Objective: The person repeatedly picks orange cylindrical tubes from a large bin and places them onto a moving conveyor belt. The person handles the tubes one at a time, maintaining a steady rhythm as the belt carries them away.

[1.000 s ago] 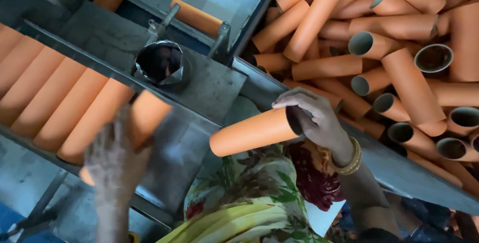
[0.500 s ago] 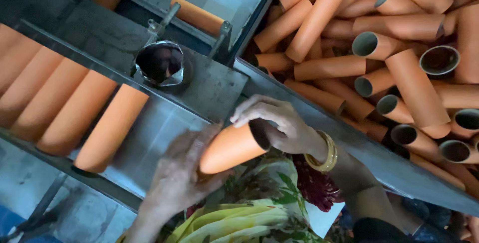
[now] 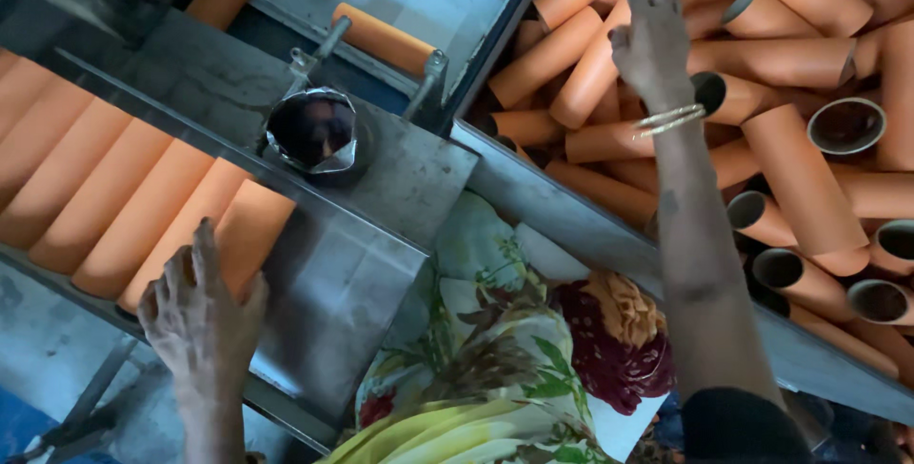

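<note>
while your left hand (image 3: 202, 316) rests with fingers spread on the last orange tube (image 3: 227, 247) in the row on the metal tray (image 3: 333, 302), your right hand (image 3: 652, 40), fingers loosely apart, reaches into the bin of tubes (image 3: 790, 169); next, i judge, close on one.

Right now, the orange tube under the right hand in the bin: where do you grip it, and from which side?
Probably mid-body, from above. The orange tube lies slanted on top of the heap in the bin, its upper side bare where the right hand rests. Neighbouring tubes crowd its flanks and lower end, so wrap the fingers over the round wall rather than reach for an end.
</note>
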